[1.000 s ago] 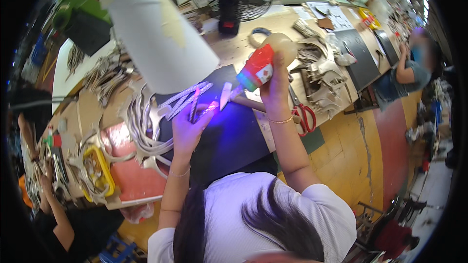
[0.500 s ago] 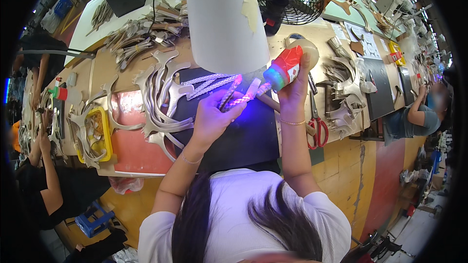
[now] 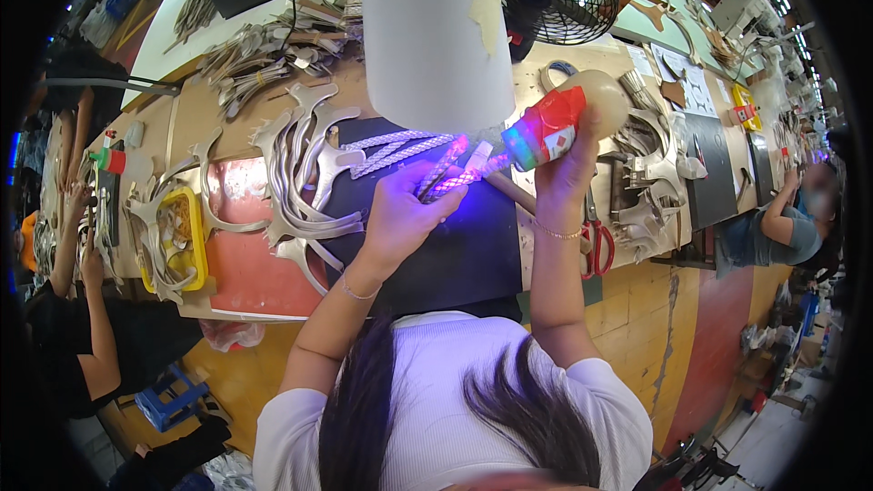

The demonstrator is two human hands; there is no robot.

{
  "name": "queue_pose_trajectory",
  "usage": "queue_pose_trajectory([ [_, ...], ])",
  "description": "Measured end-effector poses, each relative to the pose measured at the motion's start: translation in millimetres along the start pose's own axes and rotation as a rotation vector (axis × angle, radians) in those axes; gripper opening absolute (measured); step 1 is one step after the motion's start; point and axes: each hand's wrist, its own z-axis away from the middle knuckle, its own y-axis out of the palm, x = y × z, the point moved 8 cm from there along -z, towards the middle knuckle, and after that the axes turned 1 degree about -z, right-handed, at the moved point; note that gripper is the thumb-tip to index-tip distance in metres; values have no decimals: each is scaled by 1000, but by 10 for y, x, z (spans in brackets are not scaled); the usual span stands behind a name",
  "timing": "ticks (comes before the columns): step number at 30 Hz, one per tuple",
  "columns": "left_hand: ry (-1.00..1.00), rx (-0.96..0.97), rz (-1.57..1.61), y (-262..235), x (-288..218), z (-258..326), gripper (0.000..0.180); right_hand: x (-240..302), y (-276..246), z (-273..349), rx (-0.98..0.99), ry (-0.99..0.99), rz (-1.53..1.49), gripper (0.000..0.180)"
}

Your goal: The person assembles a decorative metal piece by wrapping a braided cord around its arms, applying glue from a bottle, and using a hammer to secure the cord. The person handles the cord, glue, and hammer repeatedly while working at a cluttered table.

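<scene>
The person's left hand (image 3: 406, 209) has its fingers pinched on a braided strip (image 3: 452, 184), close to the parts that stick out, probably because a short free length bends less than a long one. These parts stand over the black mat (image 3: 436, 259) on the desk (image 3: 591, 64), just below the rim of a white cylindrical hood (image 3: 436, 45), where violet light falls on them. They slant up and to the right, their long axes spreading a little apart. A small pale flat piece (image 3: 479, 158) shows among them; whether it belongs to the strip cannot be told.

The right hand (image 3: 575, 168) has its fingers wrapped around a squeeze bottle (image 3: 553, 125) with a red label, to the right of the hood. The bottle is tilted, its long axis running from the rounded base at upper right to the nozzle at lower left. It points at the strip, a hold that seems to suit careful aiming; whether nozzle and strip touch is hard to tell.

More braided lengths (image 3: 396, 141) lie on the mat's far left part. Curved metallic pieces (image 3: 305, 182) sit to the left and red-handled scissors (image 3: 598, 250) to the right, seemingly set aside so the middle serves both hands.
</scene>
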Motion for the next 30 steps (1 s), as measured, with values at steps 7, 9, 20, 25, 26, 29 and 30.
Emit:
queue_pose_trajectory([
  [7, 4, -2, -54, -8, 9, -17, 19, 438, 166, 294, 98, -467, 370, 75],
  [9, 8, 3, -36, 2, 7, -19, 18, 467, 223, 333, 118, -506, 420, 78],
  [20, 140, -37, -193, 7, -72, -3, 20, 509, 438, 470, 271, -533, 483, 73],
  [25, 41, -38, -110, 3, 9, -31, 20, 546, 441, 502, 260, -556, 450, 74],
  [26, 43, -33, -113, 4, 7, -29, 20, 538, 423, 500, 246, -536, 406, 75],
  [29, 81, -17, -163, 11, -24, -12, 20, 501, 390, 486, 210, -488, 388, 76],
  [30, 102, -10, -181, 18, -40, -7, 21, 511, 406, 498, 224, -514, 412, 76],
])
